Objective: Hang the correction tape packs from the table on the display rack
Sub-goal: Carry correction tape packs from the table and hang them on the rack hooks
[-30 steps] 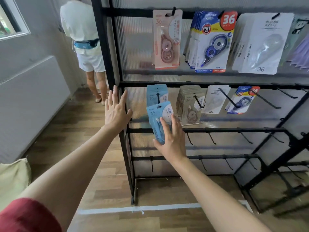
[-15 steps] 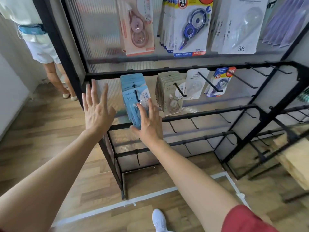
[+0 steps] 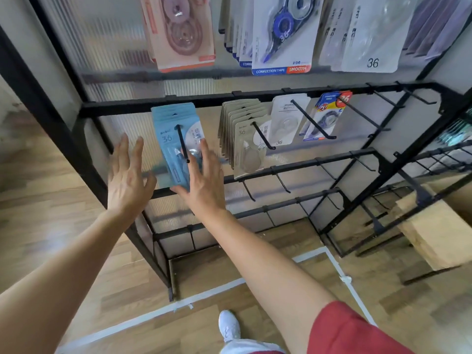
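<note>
The front blue correction tape pack (image 3: 171, 148) hangs on a black hook (image 3: 182, 144) at the left end of the display rack's (image 3: 122, 108) second rail, at the head of a short stack of the same blue cards. Its long axis runs up and down, top edge by the rail, with the bottom leaning a little to the right. The card is light blue, with "36" printed near the top left, a pale round patch on the right and a clear bubble over the tape holder; which way the holder's tip points is too blurred to tell. The right hand (image 3: 204, 185) lies flat on the pack's lower right part, fingers straight and close together, thumb by the bottom edge. The left hand (image 3: 127, 180) hovers just left of the pack, fingers straight and slightly spread, holding nothing. Beige packs (image 3: 242, 134) hang on the next hook to the right.
</note>
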A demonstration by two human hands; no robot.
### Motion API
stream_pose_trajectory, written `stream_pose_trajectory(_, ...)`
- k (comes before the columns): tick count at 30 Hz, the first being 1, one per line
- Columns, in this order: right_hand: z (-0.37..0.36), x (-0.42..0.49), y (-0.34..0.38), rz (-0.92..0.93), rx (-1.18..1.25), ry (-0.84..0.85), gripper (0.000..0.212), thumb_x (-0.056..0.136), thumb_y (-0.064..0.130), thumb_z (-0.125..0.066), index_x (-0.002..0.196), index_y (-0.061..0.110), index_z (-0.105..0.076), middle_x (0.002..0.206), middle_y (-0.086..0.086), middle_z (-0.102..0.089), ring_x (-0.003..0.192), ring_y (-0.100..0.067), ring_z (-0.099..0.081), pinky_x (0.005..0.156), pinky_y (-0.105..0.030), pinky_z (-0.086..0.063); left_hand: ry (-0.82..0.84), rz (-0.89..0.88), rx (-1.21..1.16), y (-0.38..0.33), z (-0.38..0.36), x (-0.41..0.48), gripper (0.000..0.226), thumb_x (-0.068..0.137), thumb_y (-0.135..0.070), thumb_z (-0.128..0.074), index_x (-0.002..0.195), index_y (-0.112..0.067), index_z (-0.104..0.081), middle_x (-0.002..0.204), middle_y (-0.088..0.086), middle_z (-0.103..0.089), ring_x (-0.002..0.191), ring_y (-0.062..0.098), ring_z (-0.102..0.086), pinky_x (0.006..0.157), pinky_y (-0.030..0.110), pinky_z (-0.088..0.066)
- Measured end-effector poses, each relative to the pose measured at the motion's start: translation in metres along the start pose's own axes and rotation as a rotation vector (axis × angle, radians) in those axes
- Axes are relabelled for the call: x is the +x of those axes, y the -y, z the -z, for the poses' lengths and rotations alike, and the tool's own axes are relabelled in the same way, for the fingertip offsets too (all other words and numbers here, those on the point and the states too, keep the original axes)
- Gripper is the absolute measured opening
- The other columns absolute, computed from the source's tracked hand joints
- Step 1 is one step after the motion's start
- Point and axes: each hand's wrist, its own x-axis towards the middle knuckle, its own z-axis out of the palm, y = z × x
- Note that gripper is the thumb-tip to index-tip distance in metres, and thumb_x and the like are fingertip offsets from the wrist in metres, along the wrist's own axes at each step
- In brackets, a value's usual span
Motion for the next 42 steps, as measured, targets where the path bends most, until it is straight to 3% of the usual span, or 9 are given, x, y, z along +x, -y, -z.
stream_pose_trajectory(9, -0.001, -0.003, -0.004, 0.001, -0.047, 0.118, 0.104, 0.073, 0.030, -0.081, 0.148, 0.031, -0.009, 0.157, -0.019, 0.001, 0.141, -0.047, -0.012, 0.108, -0.057, -0.021, 0.013, 0.023, -0.036, 0.010, -0.009, -0.011, 0.073, 0.087, -0.007, -0.058, 0.150, -0.012, -0.020, 0.158, 0.017, -0.009, 0.146, 0.033, -0.007, 0.117, 0.051, -0.014)
stream_pose_trajectory(13, 0.009, -0.019, -0.002, -0.026, -0.094, 0.173, 0.095, 0.079, 0.031, -0.075, 0.151, 0.023, -0.014, 0.158, -0.019, 0.002, 0.143, -0.045, -0.010, 0.113, -0.054, -0.018, 0.025, 0.019, -0.024, 0.008, -0.008, -0.028, 0.074, 0.086, -0.006, -0.060, 0.150, -0.010, -0.022, 0.157, 0.020, -0.013, 0.145, 0.035, -0.010, 0.116, 0.051, -0.015)
stream_pose_trajectory(16, 0.020, -0.043, 0.000, -0.048, -0.123, 0.259, 0.090, 0.087, 0.031, -0.067, 0.150, 0.024, -0.003, 0.158, -0.018, 0.006, 0.144, -0.041, -0.004, 0.115, -0.051, -0.013, 0.029, 0.020, -0.032, 0.004, -0.008, -0.047, 0.075, 0.083, -0.004, -0.061, 0.149, -0.008, -0.024, 0.155, 0.021, -0.016, 0.142, 0.038, -0.016, 0.116, 0.049, -0.015)
stream_pose_trajectory(23, 0.048, -0.117, -0.009, -0.155, -0.204, 0.446, 0.073, 0.095, 0.033, -0.051, 0.153, 0.026, -0.006, 0.159, -0.014, 0.005, 0.146, -0.033, -0.002, 0.117, -0.047, -0.009, 0.120, 0.075, -0.038, -0.009, -0.022, -0.107, 0.079, 0.082, -0.006, -0.062, 0.150, -0.009, -0.021, 0.155, 0.021, -0.017, 0.142, 0.037, -0.016, 0.117, 0.046, -0.011)
stream_pose_trajectory(32, 0.098, -0.221, -0.037, -0.219, -0.252, 0.543, 0.066, 0.097, 0.029, -0.047, 0.152, 0.026, -0.011, 0.159, -0.012, -0.002, 0.145, -0.030, -0.010, 0.115, -0.045, -0.015, 0.225, 0.158, -0.041, -0.051, -0.031, -0.221, 0.073, 0.087, -0.008, -0.055, 0.151, -0.012, -0.020, 0.157, 0.017, -0.016, 0.143, 0.033, -0.014, 0.118, 0.044, -0.012)
stream_pose_trajectory(36, 0.124, -0.267, -0.045, -0.212, -0.241, 0.612, 0.066, 0.098, 0.029, -0.045, 0.153, 0.026, -0.008, 0.160, -0.010, 0.001, 0.147, -0.029, -0.003, 0.117, -0.043, -0.007, 0.274, 0.264, 0.042, -0.065, -0.027, -0.281, 0.066, 0.092, -0.020, -0.055, 0.150, -0.014, -0.023, 0.157, 0.016, -0.014, 0.145, 0.034, -0.009, 0.117, 0.045, -0.006)
stream_pose_trajectory(42, 0.167, -0.345, -0.038, -0.152, -0.205, 0.719, 0.066, 0.098, 0.028, -0.045, 0.152, 0.027, -0.008, 0.160, -0.009, 0.001, 0.147, -0.029, -0.001, 0.116, -0.044, -0.006, 0.266, 0.414, 0.070, -0.102, -0.010, -0.390, 0.064, 0.094, -0.029, -0.051, 0.150, -0.016, -0.023, 0.158, 0.014, -0.010, 0.146, 0.030, -0.003, 0.118, 0.044, -0.002)
